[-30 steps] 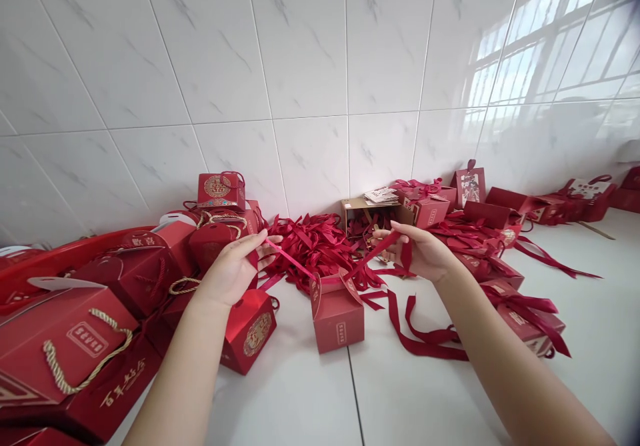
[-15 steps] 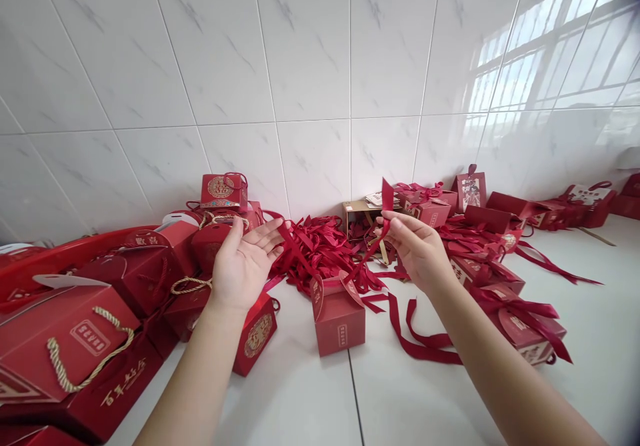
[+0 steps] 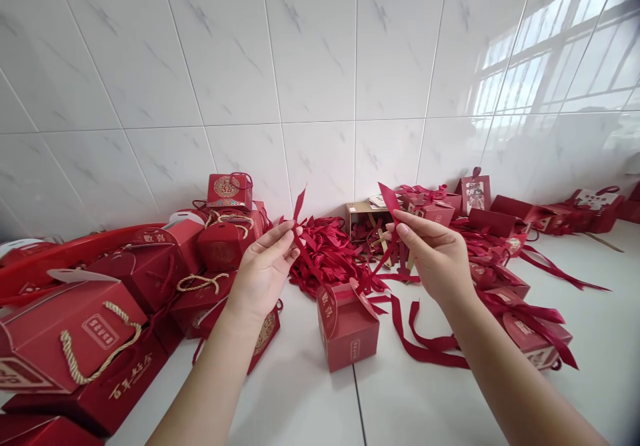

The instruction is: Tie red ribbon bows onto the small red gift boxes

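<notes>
Near its ends, the ribbon (image 3: 389,199) is pinched by the left hand (image 3: 263,269) and right hand (image 3: 437,253), with the box (image 3: 353,329) below the fingers, as tying seems in hand and crossing is needed.

Red boxes (image 3: 95,403) crowd both sides of a white table (image 3: 295,406) — between them sit a lone box (image 3: 353,343), a ribbon heap (image 3: 327,249), a carton (image 3: 357,209) and a loose ribbon (image 3: 427,355).
</notes>
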Action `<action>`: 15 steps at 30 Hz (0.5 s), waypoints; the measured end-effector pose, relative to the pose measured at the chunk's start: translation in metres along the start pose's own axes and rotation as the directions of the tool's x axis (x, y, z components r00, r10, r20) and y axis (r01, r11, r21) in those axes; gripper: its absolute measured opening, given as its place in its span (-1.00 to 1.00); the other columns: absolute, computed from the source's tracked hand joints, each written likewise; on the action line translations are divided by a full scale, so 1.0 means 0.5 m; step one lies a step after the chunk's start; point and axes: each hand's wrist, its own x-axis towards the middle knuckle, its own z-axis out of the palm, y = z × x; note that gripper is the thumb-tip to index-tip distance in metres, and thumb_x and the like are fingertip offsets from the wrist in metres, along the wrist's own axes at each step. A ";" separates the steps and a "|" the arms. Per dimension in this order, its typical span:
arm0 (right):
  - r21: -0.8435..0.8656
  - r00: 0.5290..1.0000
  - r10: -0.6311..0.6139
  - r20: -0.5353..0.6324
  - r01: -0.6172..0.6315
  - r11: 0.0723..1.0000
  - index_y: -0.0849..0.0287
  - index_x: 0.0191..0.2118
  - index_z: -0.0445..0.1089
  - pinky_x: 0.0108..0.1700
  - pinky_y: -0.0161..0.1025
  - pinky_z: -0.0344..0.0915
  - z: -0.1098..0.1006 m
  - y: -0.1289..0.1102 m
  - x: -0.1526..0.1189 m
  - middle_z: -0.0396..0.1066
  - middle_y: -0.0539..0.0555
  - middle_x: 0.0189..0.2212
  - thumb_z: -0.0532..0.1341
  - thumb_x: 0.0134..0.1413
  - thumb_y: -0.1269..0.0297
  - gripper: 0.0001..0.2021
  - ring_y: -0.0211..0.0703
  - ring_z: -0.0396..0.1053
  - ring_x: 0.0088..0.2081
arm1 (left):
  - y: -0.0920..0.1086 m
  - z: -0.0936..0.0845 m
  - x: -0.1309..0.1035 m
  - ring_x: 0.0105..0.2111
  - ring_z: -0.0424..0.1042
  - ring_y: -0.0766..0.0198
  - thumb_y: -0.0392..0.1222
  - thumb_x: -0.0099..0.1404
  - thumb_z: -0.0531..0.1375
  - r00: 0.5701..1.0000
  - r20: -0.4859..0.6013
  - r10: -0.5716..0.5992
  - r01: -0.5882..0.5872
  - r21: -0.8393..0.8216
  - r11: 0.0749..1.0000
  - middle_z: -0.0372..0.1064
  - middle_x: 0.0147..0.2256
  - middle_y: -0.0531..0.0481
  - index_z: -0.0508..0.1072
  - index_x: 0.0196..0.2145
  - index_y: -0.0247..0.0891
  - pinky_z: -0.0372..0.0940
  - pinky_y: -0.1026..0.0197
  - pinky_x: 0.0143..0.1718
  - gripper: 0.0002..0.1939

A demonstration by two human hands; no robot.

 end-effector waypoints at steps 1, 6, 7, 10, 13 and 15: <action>-0.007 1.000 -0.022 0.004 0.022 1.000 0.05 -0.12 0.51 -0.15 -0.13 0.47 0.002 -0.005 -0.003 0.56 0.02 -0.37 0.37 -0.05 0.23 -0.70 -0.12 0.54 -0.29 | 0.000 0.003 -0.004 -0.41 0.44 0.44 -0.36 -0.06 0.39 0.999 -0.005 0.035 -0.035 0.030 0.999 0.53 -0.41 0.08 0.57 -0.33 -0.25 0.30 0.39 -0.33 -0.74; -0.004 0.999 -0.040 -0.019 0.040 0.999 -0.03 0.11 0.29 -0.15 -0.15 0.47 0.010 -0.026 -0.015 0.55 -0.05 -0.41 0.37 -0.04 0.27 -0.45 -0.13 0.54 -0.28 | 0.000 0.019 -0.027 -0.37 0.49 0.41 -0.28 -0.03 0.42 0.982 -0.009 0.190 -0.186 0.174 0.967 0.54 -0.43 0.14 0.47 -0.07 -0.12 0.31 0.38 -0.21 -0.48; 0.003 0.999 -0.029 -0.017 0.029 1.000 -0.02 0.09 0.31 -0.15 -0.14 0.47 0.011 -0.029 -0.017 0.55 -0.05 -0.41 0.37 -0.04 0.26 -0.47 -0.13 0.55 -0.28 | 0.000 0.023 -0.031 -0.35 0.51 0.37 -0.26 -0.04 0.42 0.981 -0.007 0.192 -0.187 0.186 0.965 0.54 -0.42 0.12 0.50 -0.12 -0.15 0.32 0.35 -0.20 -0.53; 0.020 1.000 0.012 0.020 -0.013 1.000 0.06 -0.15 0.44 -0.17 -0.12 0.47 0.012 -0.034 -0.019 0.55 -0.01 -0.43 0.37 -0.05 0.21 -0.71 -0.09 0.54 -0.30 | 0.000 0.030 -0.039 -0.35 0.54 0.26 -0.23 -0.08 0.44 0.984 -0.015 0.179 -0.172 0.200 0.965 0.55 -0.46 0.04 0.53 -0.34 -0.25 0.35 0.25 -0.18 -0.70; 0.032 0.999 0.031 0.029 -0.032 0.999 0.10 -0.38 0.44 -0.19 -0.13 0.46 0.011 -0.040 -0.021 0.52 -0.01 -0.50 0.37 -0.06 0.20 -0.85 -0.08 0.54 -0.32 | 0.004 0.033 -0.042 -0.37 0.55 0.21 -0.21 -0.07 0.43 0.985 -0.009 0.173 -0.169 0.181 0.969 0.53 -0.51 0.06 0.51 -0.41 -0.24 0.36 0.17 -0.18 -0.76; 0.034 0.999 0.036 0.016 -0.036 0.999 0.10 -0.44 0.42 -0.23 -0.17 0.45 0.009 -0.046 -0.021 0.49 -0.03 -0.55 0.37 -0.05 0.21 -0.86 -0.10 0.53 -0.35 | 0.009 0.034 -0.043 -0.38 0.55 0.20 -0.19 -0.06 0.43 0.988 0.009 0.156 -0.155 0.163 0.974 0.52 -0.52 0.07 0.51 -0.44 -0.23 0.38 0.16 -0.20 -0.79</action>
